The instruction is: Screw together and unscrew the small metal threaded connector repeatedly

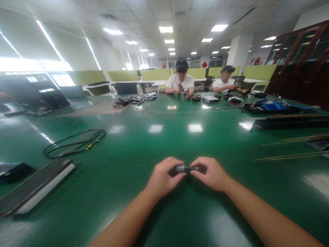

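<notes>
Between my two hands, over the green tabletop (pixel 144 151), lies a slim dark cylindrical piece (pixel 181 168) with a grey band and a narrower part towards the right. It is held roughly level. My left hand (pixel 162 176) pinches its thicker left end between thumb and fingers. At the narrow right end, the thumb and fingertips of my right hand (pixel 212 174) close around it. The fingers cover part of both ends, and its exact kind is too small to make out.
A coiled black cable (pixel 77 145) lies at the left, near a long flat dark-and-white slab (pixel 38 185). Thin brass-coloured rods (pixel 293 156) and a black tray-like box (pixel 290 122) are at the right. Two people (pixel 180 80) sit across the table among parts and tools.
</notes>
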A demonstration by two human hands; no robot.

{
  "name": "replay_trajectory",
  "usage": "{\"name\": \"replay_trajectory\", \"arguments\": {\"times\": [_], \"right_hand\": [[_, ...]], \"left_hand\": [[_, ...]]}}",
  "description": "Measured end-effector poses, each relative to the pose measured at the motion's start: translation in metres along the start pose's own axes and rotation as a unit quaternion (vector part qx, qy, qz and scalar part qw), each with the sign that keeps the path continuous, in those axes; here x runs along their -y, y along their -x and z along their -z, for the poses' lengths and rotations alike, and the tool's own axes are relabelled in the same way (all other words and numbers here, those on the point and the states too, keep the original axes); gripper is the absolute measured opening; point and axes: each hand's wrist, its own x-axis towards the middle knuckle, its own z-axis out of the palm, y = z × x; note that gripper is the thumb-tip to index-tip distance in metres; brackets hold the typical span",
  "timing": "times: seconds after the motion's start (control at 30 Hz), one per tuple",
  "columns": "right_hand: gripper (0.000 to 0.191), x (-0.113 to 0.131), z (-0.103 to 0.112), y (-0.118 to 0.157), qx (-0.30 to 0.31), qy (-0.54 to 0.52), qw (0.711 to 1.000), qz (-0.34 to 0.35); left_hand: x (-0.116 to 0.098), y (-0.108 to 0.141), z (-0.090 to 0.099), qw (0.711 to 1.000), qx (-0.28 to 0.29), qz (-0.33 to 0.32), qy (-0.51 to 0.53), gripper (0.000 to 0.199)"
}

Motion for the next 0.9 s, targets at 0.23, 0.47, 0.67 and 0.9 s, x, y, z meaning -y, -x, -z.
{"name": "replay_trajectory", "arguments": {"times": [0.23,0.47,0.67,0.9], "right_hand": [[0.009,-0.0005,0.0009,-0.0004,-0.007,0.004,1.0,-0.002],[0.009,-0.0011,0.0018,-0.0002,-0.01,0.003,1.0,-0.005],[0.008,-0.0001,0.0023,-0.0002,-0.013,0.005,1.0,-0.011],[0.007,0.0006,0.0039,-0.0004,-0.014,0.007,1.0,-0.011]], "left_hand": [[-0.0006,0.0001,0.0019,1.0,-0.003,0.003,-0.001,0.021],[0.0027,0.0004,0.0018,1.0,-0.007,0.005,0.0,0.021],[0.0051,0.0005,0.0021,1.0,-0.009,0.009,-0.005,0.022],[0.0049,0.0005,0.004,1.0,-0.012,0.015,-0.003,0.022]]}}
